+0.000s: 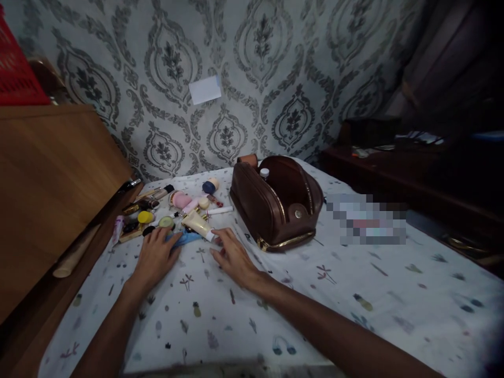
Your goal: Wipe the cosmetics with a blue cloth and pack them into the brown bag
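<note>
My left hand (157,257) lies at the near edge of a group of cosmetics, fingers stretched out and thumb apart, beside a blue item (185,239) whose kind I cannot make out. A small black round thing (148,231) is partly hidden by its fingertips. My right hand (235,258) is open, its fingertips at the white cap of a pale yellow squeeze tube (198,224); whether they press on it I cannot tell. To the right stands a brown toiletry bag (254,202), unzipped, with a white-capped bottle (264,173) inside.
Around the tube lie a green-lidded jar (166,222), a yellow round container (145,217), a pink item (181,199), a white stick (220,210) and brushes (163,191). A wooden cabinet (59,184) borders the left. Behind is a patterned wall (255,121); a blurred patch (366,218) lies right.
</note>
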A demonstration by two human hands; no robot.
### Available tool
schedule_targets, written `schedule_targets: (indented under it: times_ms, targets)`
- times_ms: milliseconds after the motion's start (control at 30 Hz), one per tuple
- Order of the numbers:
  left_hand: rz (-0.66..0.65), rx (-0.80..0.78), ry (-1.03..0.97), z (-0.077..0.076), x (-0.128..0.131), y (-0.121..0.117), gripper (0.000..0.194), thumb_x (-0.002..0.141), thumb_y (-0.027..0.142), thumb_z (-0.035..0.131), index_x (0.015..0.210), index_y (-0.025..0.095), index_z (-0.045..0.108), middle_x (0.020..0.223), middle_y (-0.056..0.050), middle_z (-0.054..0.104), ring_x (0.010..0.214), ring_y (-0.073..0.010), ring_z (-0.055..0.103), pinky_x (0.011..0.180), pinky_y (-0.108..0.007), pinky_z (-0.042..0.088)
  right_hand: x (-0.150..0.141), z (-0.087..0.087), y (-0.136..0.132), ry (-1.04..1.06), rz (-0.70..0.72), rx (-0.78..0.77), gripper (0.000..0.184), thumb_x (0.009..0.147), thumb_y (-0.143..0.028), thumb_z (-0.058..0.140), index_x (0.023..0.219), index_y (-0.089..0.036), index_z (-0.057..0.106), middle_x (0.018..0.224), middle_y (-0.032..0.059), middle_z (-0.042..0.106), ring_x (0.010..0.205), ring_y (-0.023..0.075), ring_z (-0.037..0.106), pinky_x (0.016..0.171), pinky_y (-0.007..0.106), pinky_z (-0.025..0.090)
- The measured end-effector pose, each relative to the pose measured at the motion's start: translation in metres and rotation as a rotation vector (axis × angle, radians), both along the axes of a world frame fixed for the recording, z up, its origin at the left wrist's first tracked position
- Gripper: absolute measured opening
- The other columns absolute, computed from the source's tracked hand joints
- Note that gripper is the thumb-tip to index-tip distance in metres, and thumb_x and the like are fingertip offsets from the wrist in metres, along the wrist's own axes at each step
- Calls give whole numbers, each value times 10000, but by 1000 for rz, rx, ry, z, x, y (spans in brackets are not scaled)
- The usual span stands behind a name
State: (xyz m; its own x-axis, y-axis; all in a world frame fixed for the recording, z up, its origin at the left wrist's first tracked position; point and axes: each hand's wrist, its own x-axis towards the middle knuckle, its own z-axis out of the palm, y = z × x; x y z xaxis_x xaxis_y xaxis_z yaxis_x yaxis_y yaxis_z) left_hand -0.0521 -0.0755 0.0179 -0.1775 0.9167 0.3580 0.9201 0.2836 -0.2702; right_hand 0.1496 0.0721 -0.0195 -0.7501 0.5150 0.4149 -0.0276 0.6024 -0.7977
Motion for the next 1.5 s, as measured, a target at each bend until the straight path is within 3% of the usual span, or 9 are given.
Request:
schedule_targets:
  times_ms: [167,267,433,667,867,967,1133,1300,1500]
  targets:
    - [-41,-50,-87,-8,-13,-12,612,796,38,477,1357,271,557,1398,-145,483,1248,-350,454,918,-499,481,-1,0,-1,-74,-40,24,421,857,-135,534,1276,-160,493,1128,109,515,934,214,573,782,342,520]
    - [-84,-22,-98,-9,-12,-9,617,752,-34,439,1280,240,606,1327,-131,546,1224,-308,474,952,-458,469,-6,10,-1,-171,-71,96,426,865,-165,547,1287,-139,493,1162,133,522,919,223,576,818,360,506]
    - [-72,57,-98,-3,-6,-1,269,852,89,471,953,206,691,958,-113,658,971,-297,555,812,-442,465,-24,26,6,-406,-163,149,429,862,-255,620,1271,-151,540,1166,141,601,1011,255,584,844,342,457]
    - [-35,430,-269,17,5,3,184,934,329,483,908,202,614,877,-70,603,876,-266,548,784,-405,473,-26,20,11,-388,-182,72,290,840,-286,660,1100,-157,667,919,65,704,804,194,626,704,269,425]
    - [-487,281,-312,10,52,40,87,946,229,490,951,201,572,1129,-99,633,1114,-248,548,966,-410,456,-15,9,10,-247,-184,63,224,750,-195,674,970,-150,668,858,34,657,743,169,556,681,257,409]
    - [-577,220,-323,-1,62,56,108,944,196,467,940,189,575,1050,-106,654,1040,-243,573,918,-406,474,-15,6,14,-235,-200,67,200,690,-119,659,887,-153,658,831,27,628,736,166,529,682,258,401]
    - [-466,244,-281,-7,51,62,163,966,216,429,893,186,572,926,-87,647,933,-244,558,846,-412,465,-14,6,17,-208,-163,61,125,741,-170,647,864,-158,671,797,16,608,721,161,534,680,260,411]
    - [-276,281,-191,-12,25,56,182,973,248,423,879,202,573,914,-80,635,912,-244,559,847,-403,456,-11,6,17,-205,-118,36,344,751,-152,680,1094,-130,677,892,44,633,776,171,566,733,281,440]
    - [-113,302,-206,-17,-11,48,202,957,278,433,835,202,575,871,-85,627,891,-257,553,811,-391,454,-6,9,16,-205,-103,87,378,776,-132,676,1153,-166,665,977,54,631,814,173,584,754,284,458]
